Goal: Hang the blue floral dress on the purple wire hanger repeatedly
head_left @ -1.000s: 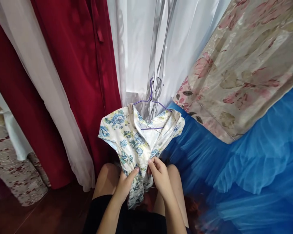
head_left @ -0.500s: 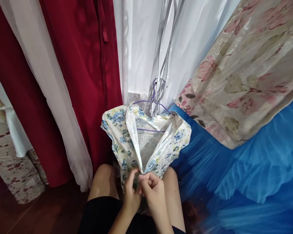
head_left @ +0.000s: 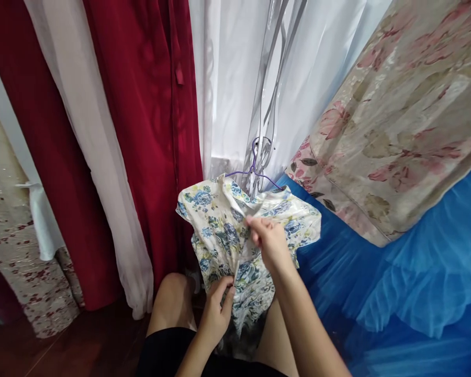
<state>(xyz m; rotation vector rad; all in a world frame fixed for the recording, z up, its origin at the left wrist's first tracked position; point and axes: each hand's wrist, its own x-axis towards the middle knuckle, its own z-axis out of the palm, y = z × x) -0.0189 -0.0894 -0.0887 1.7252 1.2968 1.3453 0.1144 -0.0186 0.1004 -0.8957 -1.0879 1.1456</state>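
A small cream dress with blue flowers (head_left: 220, 230) hangs on a purple wire hanger (head_left: 254, 170) in front of my knees. My left hand (head_left: 217, 309) pinches the fabric low down, near the hem side of the back seam. My right hand (head_left: 269, 241) is raised to the upper part of the dress, fingers pinched on something small at the seam, which looks like a zipper pull. The back opening is nearly closed up to my right hand.
Hanging garments surround me: a dark red one (head_left: 141, 120), a sheer pale one (head_left: 86, 146), white satin (head_left: 231, 78), a floral brocade (head_left: 408, 120) and blue tulle (head_left: 408, 272) at right. A speckled beige fabric (head_left: 8, 251) hangs far left. Wooden floor (head_left: 74, 351) lies below.
My right hand has risen from the bottom of the dress's back opening to near the collar, and the opening has closed behind it. My left hand stays low, holding the fabric.
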